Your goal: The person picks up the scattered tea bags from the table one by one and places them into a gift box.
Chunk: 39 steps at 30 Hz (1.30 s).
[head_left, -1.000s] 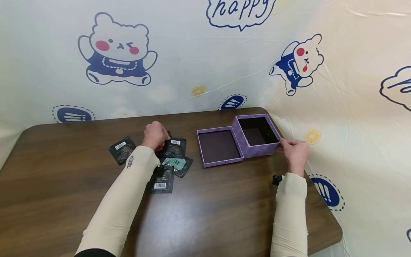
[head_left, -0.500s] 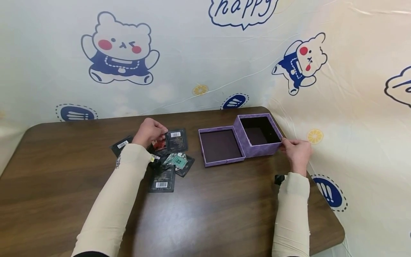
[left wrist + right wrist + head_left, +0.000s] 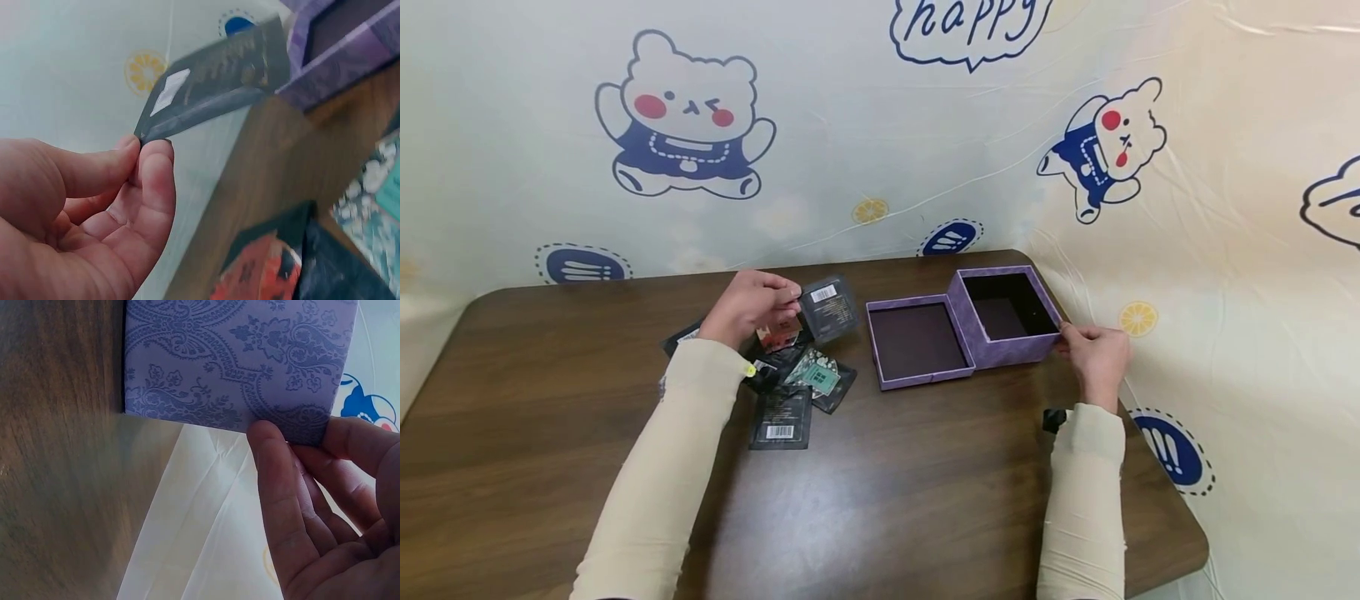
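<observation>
My left hand (image 3: 751, 307) pinches a flat black sachet (image 3: 831, 310) by one corner between thumb and forefinger. In the left wrist view the sachet (image 3: 219, 81) slants up from the fingertips, its white barcode label facing the camera. Just under this hand lies a sachet with a red front (image 3: 779, 334), and beside it one with a green-and-white front (image 3: 817, 373). My right hand (image 3: 1093, 358) grips the near right corner of an open purple box (image 3: 1011, 352). The right wrist view shows thumb and fingers on the box's patterned side (image 3: 237, 369).
The box's lid (image 3: 917, 342) lies open, inside up, to the left of the box. A black sachet (image 3: 781, 421) with a barcode lies at the near side of the pile, and another (image 3: 681, 335) is partly hidden behind the left forearm. The brown table (image 3: 880, 500) meets a printed wall covering.
My left hand has drawn the black sachet up off the pile, and it now tilts toward the lid. The red-fronted sachet beneath has come into view. My right hand stays at the box corner.
</observation>
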Each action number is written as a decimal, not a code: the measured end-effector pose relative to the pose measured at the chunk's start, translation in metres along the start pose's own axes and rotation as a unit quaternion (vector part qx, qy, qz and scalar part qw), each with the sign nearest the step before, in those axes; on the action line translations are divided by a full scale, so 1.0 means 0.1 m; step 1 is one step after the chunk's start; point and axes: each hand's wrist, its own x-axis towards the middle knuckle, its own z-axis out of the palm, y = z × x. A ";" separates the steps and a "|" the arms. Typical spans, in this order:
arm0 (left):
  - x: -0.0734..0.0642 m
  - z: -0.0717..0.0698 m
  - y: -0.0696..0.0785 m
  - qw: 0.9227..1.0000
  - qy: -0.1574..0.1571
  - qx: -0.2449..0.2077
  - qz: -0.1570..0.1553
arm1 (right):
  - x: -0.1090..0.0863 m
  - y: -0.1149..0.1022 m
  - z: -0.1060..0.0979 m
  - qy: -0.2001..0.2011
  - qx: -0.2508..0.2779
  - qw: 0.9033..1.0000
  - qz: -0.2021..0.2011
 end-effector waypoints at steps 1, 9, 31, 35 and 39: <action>-0.01 0.02 0.02 1.000 -0.005 -0.015 0.000 | 0.00 0.00 0.00 0.001 -0.002 1.000 -0.001; -0.04 0.25 0.24 0.994 -0.011 -0.109 -0.005 | -0.01 0.00 0.00 0.002 -0.003 1.000 -0.002; 0.05 1.51 0.36 0.953 -0.055 -0.295 -0.039 | 0.03 0.00 -0.04 -0.025 0.009 1.000 0.014; 0.08 1.68 0.38 0.945 -0.058 -0.318 -0.039 | 0.02 0.00 -0.03 -0.025 0.009 1.000 0.011; 0.11 1.83 0.37 0.941 -0.055 -0.331 -0.037 | 0.02 0.00 -0.02 -0.021 0.017 1.000 0.010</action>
